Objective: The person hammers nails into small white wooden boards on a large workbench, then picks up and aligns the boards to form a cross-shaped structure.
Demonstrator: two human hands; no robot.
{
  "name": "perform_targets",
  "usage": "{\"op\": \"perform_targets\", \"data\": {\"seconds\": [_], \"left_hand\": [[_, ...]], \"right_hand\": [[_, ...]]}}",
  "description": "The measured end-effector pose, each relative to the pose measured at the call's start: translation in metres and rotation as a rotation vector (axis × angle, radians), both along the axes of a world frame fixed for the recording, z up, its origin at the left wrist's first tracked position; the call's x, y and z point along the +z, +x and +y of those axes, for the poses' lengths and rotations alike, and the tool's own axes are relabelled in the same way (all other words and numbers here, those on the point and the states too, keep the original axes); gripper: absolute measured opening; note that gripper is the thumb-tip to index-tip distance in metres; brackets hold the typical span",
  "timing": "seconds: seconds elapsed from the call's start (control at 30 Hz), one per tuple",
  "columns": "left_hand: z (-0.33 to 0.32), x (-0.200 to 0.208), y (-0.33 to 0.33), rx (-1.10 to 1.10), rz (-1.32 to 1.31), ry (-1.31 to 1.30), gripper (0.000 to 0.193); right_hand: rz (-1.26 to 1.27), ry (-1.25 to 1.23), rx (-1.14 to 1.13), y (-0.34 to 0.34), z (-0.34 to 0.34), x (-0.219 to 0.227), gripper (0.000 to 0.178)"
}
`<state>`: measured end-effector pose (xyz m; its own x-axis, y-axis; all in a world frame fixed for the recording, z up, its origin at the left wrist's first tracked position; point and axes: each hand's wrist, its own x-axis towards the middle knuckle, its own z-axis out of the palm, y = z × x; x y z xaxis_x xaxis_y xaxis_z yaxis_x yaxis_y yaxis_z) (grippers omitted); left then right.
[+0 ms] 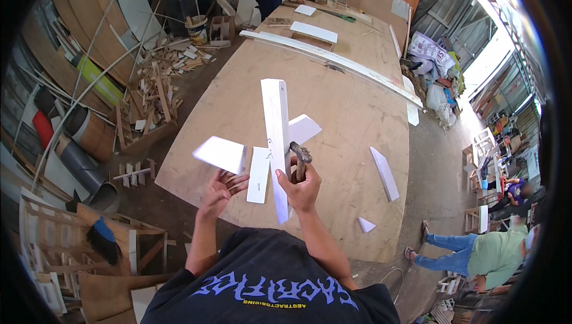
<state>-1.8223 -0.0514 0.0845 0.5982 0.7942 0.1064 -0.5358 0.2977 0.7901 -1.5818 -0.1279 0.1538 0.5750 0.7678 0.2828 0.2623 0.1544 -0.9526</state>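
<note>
Plywood tabletop [348,127] is spreading across my remote view. Above it, my right hand [302,190] is gripping a long white board [274,121] and a hammer [302,152]; my left hand [216,194] is meeting a white panel [220,154], its hold unclear. Farther right, a white strip [384,174] is lying.

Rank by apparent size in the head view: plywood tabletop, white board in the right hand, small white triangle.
1. Plywood tabletop
2. White board in the right hand
3. Small white triangle
</note>
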Motion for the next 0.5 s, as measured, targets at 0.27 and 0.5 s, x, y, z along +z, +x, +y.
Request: {"op": "perform_targets", "data": {"seconds": [0.27,0.5], "left_hand": [[0.011,-0.055,0.03,-0.057,0.176,-0.246,0.034],[0.006,-0.13,0.024,0.399,0.709,-0.162,0.028]], "right_hand": [[-0.039,-0.181,-0.07,0.008,0.004,-0.062,0.033],[-0.019,-0.24,-0.091,0.017,0.011,-0.087,0.036]]}}
